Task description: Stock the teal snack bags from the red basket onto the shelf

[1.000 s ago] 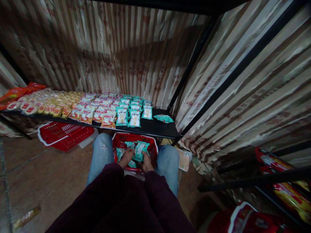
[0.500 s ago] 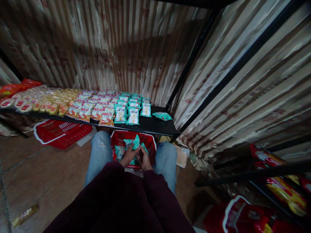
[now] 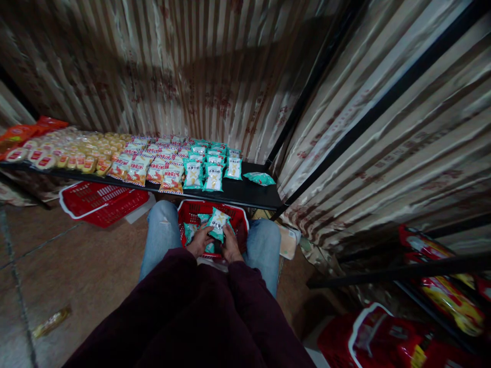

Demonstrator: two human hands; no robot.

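A green-and-white snack bag [image 3: 218, 224] is held up by both hands, its printed face toward me. My left hand [image 3: 199, 241] grips its lower left side, and my right hand [image 3: 230, 246] holds the right edge. Below them, a red plastic basket [image 3: 240, 219] stands between my knees, with more green snack bags [image 3: 190, 232] lying in it. Just beyond the basket runs a low black shelf [image 3: 249, 191]. Rows of matching green bags [image 3: 213, 177] stand near its right part, and a single green bag [image 3: 260, 178] lies flat farther right.
Orange-and-white snack bags [image 3: 172, 176], round wrapped snacks [image 3: 46, 159] and orange packs [image 3: 17, 137] fill the shelf's left. A second red basket [image 3: 105, 209] sits at lower left. A yellow wrapper [image 3: 52, 321] is on the floor. Black metal posts [image 3: 326, 168] stand at right.
Both hands have turned the snack bag, so its white printed face now shows. It was seen side-on before. The view has shifted slightly.
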